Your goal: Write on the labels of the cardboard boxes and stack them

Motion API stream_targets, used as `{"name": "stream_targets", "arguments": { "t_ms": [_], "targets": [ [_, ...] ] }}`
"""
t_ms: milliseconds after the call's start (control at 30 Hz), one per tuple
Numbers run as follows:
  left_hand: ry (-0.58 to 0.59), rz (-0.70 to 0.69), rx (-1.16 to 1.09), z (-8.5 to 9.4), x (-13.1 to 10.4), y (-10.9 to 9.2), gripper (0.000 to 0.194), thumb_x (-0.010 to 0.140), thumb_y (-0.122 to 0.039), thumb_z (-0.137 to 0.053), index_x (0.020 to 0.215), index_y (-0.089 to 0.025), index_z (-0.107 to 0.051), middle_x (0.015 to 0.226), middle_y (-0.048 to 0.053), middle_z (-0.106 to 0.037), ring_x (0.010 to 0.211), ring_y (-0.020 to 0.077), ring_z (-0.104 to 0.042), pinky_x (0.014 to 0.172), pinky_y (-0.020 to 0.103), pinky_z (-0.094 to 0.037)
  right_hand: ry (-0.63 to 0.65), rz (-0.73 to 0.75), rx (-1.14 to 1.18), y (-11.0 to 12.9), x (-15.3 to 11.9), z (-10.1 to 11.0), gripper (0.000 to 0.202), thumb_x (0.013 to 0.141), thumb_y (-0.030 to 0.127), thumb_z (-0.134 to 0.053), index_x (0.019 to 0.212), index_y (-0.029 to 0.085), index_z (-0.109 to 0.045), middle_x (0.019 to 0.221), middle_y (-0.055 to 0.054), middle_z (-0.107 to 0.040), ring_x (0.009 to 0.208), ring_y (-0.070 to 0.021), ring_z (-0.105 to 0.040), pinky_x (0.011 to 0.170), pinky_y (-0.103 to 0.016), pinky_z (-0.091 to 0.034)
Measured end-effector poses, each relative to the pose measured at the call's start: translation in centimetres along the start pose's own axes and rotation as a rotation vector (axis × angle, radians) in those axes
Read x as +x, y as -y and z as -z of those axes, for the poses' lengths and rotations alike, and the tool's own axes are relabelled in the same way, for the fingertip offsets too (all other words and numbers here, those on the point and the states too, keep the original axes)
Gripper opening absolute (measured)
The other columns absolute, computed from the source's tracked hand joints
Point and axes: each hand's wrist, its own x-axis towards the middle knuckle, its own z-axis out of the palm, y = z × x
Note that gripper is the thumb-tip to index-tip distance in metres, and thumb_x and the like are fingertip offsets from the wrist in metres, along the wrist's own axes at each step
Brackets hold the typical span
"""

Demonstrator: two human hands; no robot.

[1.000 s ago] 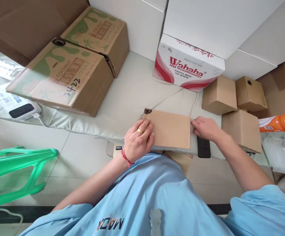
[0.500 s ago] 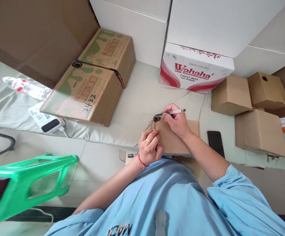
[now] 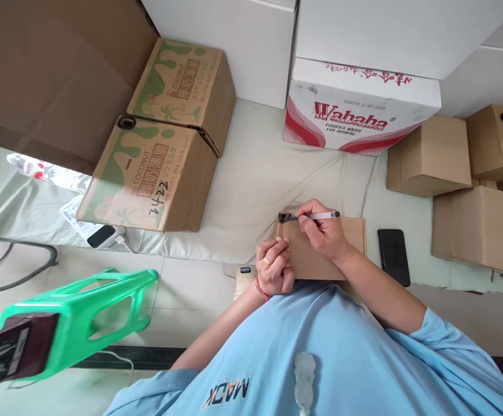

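On tablecloth (image 3: 251, 167): "Wahaha PURIFIED WATER" box (image 3: 355, 115), "COCONUT" box (image 3: 141, 179) inked "2422". Gripping pen (image 3: 324, 215) in right hand (image 3: 327, 234), at dark corner of cardboard (image 3: 307, 257) by tablecloth's front edge; clamping its left side in left hand (image 3: 274, 267).

Matt cardboard (image 3: 309, 262), smooth plastic pen (image 3: 324, 215), glossy stool (image 3: 71, 315)

One head-worn view, facing forward and steeply down.
From above the near blue shirt (image 3: 346, 346), it takes in the left hand (image 3: 275, 266) and right hand (image 3: 324, 230) at close range, the counter (image 3: 251, 167), and the white-and-red carton (image 3: 355, 115) at the far side.
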Motion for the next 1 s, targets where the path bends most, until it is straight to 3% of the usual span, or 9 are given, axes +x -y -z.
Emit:
{"name": "stream_targets", "arguments": {
  "t_ms": [433, 600, 1000],
  "targets": [
    [0.021, 0.016, 0.001, 0.3, -0.2, 0.0, 0.028, 0.089, -0.02, -0.056, 0.11, -0.023, -0.075, 0.117, 0.012, -0.082, 0.113, 0.0308, -0.071, 0.091, 0.05, -0.061, 0.076, 0.079, -0.108, 0.7, 0.4, 0.2, 0.01, 0.099, 0.03, -0.057, 0.092, 0.026, -0.064, 0.061, 0.007, -0.058, 0.051, -0.0123, -0.048, 0.061, -0.027, -0.044],
    [0.016, 0.015, -0.038, 0.4, -0.1, -0.1, 0.028, 0.09, -0.021, -0.06, 0.114, -0.023, -0.075, 0.122, 0.012, -0.081, 0.116, 0.0314, -0.069, 0.094, 0.051, -0.06, 0.044, 0.126, -0.11, 0.5, 0.3, 0.1, 0.01, 0.098, 0.024, -0.057, 0.091, 0.025, -0.063, 0.059, 0.008, -0.053, 0.05, -0.0113, -0.045, 0.061, -0.026, -0.042],
    [-0.071, -0.008, -0.057, 0.2, 1.2, -0.6, 0.035, 0.086, -0.014, -0.057, 0.117, -0.022, -0.072, 0.113, 0.011, -0.083, 0.11, 0.0299, -0.072, 0.087, 0.046, -0.062, -0.141, 0.084, -0.111, 0.2, -0.1, -0.1, 0.011, 0.098, 0.022, -0.056, 0.089, 0.025, -0.062, 0.058, 0.009, -0.047, 0.048, -0.0112, -0.041, 0.053, -0.026, -0.035]
  ]
}}
